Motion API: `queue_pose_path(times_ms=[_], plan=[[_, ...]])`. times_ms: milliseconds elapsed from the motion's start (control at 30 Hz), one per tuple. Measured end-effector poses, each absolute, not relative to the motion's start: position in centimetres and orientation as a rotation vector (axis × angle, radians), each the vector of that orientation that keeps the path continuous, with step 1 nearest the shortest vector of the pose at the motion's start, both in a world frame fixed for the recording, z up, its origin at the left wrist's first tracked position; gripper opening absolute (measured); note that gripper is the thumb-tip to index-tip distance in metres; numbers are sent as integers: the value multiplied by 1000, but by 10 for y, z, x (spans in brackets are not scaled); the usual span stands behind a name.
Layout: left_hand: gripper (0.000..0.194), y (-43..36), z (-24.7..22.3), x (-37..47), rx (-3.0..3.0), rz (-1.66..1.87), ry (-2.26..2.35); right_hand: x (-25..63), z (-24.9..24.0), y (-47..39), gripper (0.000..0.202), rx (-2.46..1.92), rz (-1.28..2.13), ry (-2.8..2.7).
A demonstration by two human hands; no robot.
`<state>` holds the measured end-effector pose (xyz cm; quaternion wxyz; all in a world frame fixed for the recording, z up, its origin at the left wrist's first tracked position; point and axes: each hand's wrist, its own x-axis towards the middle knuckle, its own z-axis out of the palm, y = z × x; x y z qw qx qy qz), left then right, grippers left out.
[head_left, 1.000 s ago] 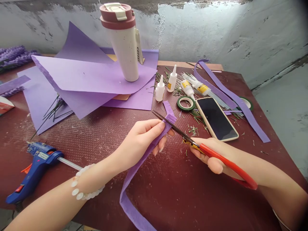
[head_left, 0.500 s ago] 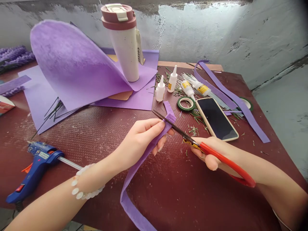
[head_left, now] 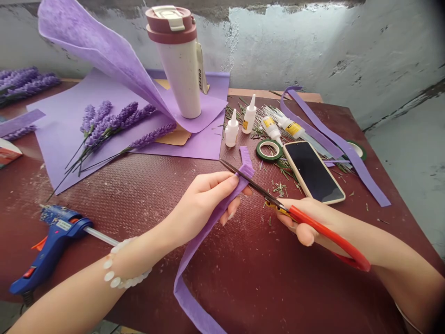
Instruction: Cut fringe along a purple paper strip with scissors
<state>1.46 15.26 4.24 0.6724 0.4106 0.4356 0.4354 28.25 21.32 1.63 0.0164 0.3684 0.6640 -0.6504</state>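
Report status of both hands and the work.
Left hand: pinching purple strip. Right hand: holding scissors, blades across strip's fringed end. Phone lies just beyond right hand. No obstruction visible at blades.

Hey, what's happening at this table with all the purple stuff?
A person is snipping into a purple strip. The left hand pinches it near one end, where a row of small cuts already shows, and the right hand holds the red scissors with the blades across it. Purple flowers lie on paper behind the left hand, and a blue glue gun lies beside the left arm.
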Motion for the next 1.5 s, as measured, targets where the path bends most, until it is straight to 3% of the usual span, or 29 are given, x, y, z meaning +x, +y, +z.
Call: queue_pose_path(times_ms=[467,867,1300,1500], plan=[[33,152,42,14,1018,926,1013,280,27,206,68,1065,-1997,2080],[32,151,42,14,975,947,974,276,30,208,40,1070,-1950,2127],[31,152,41,14,986,928,967,277,37,205,39,1165,-1908,2091],[27,152,44,14,1075,904,996,277,39,209,52,1142,-1834,2136]])
